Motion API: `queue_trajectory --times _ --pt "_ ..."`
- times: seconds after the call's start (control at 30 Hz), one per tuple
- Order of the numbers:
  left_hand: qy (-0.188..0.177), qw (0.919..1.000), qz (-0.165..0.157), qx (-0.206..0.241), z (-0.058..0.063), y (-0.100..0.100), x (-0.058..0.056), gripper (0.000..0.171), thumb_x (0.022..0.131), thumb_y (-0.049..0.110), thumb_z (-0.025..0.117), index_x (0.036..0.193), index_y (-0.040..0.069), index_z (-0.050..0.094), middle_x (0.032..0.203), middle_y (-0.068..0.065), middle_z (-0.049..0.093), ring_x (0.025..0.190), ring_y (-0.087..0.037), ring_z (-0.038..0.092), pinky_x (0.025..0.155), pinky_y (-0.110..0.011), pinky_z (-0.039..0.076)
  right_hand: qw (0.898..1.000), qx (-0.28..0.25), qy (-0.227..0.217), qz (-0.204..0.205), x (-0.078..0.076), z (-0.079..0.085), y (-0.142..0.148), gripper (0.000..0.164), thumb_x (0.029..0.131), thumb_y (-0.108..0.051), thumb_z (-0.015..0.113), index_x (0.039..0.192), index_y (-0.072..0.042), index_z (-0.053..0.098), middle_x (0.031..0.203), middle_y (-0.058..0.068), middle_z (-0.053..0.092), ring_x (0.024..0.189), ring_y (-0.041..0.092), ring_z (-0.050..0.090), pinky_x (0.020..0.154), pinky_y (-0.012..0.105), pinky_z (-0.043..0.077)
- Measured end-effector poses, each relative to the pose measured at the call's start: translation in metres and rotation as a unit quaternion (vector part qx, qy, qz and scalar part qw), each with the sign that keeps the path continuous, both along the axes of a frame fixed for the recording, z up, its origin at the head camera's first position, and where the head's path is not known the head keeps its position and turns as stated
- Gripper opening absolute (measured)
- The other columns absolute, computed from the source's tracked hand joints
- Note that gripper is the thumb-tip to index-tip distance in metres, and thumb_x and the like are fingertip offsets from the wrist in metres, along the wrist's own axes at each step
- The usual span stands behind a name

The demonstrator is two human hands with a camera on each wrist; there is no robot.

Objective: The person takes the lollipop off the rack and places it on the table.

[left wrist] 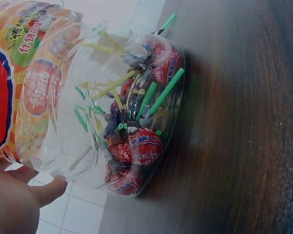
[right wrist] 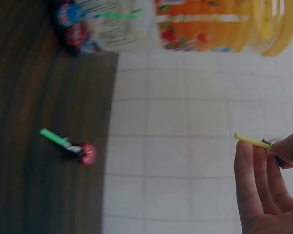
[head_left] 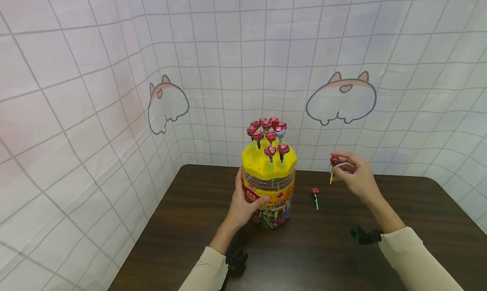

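Note:
A clear plastic candy jar [head_left: 279,200] with a printed orange and red label stands on the table in the head view. Its yellow lid [head_left: 249,160] carries several lollipops [head_left: 269,151] stuck in upright, wrapped heads up. My left hand [head_left: 240,208] grips the jar's left side, thumb across the label. More wrapped lollipops [left wrist: 145,146] lie in the bottom of the jar. To the right, above the table, my right hand [head_left: 359,176] pinches a red-wrapped lollipop [head_left: 335,160], its yellow stick [right wrist: 249,141] pointing down in the head view.
Another red lollipop [head_left: 315,191] with a green stick lies on the table between the jar and my right hand. The dark wooden table [head_left: 182,231] ends at a white grid-patterned curtain [head_left: 236,83] behind and on the left.

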State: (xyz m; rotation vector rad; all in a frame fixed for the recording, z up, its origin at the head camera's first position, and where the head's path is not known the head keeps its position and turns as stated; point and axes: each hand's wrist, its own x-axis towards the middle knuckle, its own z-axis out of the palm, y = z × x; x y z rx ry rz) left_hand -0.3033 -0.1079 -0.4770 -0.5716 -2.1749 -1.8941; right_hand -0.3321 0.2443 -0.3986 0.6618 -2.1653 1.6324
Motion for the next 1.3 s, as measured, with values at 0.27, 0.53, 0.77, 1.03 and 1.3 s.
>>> queue_trajectory --times 0.27,0.53,0.77,1.03,1.3 --pt "-0.02 0.9998 -0.009 0.002 0.007 0.0 0.004 0.113 0.086 0.043 0.082 0.163 0.035 0.0 0.155 -0.004 0.043 0.133 -0.024 0.052 0.114 -0.05 0.043 0.998 0.024 -0.06 -0.011 -0.008 -0.036 0.01 0.041 0.095 0.002 0.066 0.135 0.001 0.058 0.103 -0.013 0.066 0.081 0.009 0.072 0.069 0.029 0.063" --pt "0.001 1.0 -0.007 0.006 0.0 0.0 0.0 0.11 0.085 0.047 0.082 0.161 0.044 0.001 0.153 0.001 0.044 0.132 -0.02 0.053 0.112 -0.048 0.045 0.992 0.032 -0.123 -0.017 -0.017 -0.067 0.018 0.043 0.096 0.003 0.064 0.138 0.007 0.053 0.101 -0.009 0.066 0.086 0.011 0.072 0.073 0.034 0.064" --pt "0.007 1.0 -0.005 0.004 0.0 0.0 -0.001 0.108 0.086 0.049 0.081 0.16 0.046 0.002 0.153 0.003 0.045 0.131 -0.019 0.054 0.111 -0.048 0.046 0.987 0.046 -0.156 -0.007 -0.021 -0.083 0.02 0.045 0.095 0.006 0.063 0.139 0.006 0.052 0.104 0.011 0.062 0.086 0.014 0.071 0.074 0.037 0.064" --pt "-0.002 1.0 -0.003 0.003 0.0 -0.001 0.0 0.108 0.085 0.05 0.08 0.159 0.049 0.002 0.151 0.005 0.046 0.13 -0.017 0.054 0.111 -0.047 0.046 0.979 0.06 -0.192 0.018 -0.027 -0.093 0.018 0.048 0.095 0.008 0.062 0.141 0.009 0.048 0.114 0.036 0.055 0.088 0.018 0.071 0.077 0.041 0.064" --pt "-0.006 1.0 -0.004 0.003 0.0 -0.001 0.001 0.108 0.085 0.049 0.081 0.159 0.049 0.002 0.152 0.005 0.045 0.132 -0.018 0.054 0.112 -0.049 0.046 0.973 0.062 -0.219 0.033 -0.03 -0.099 0.014 0.052 0.093 0.009 0.065 0.142 0.011 0.047 0.115 0.031 0.054 0.089 0.019 0.071 0.08 0.038 0.063"
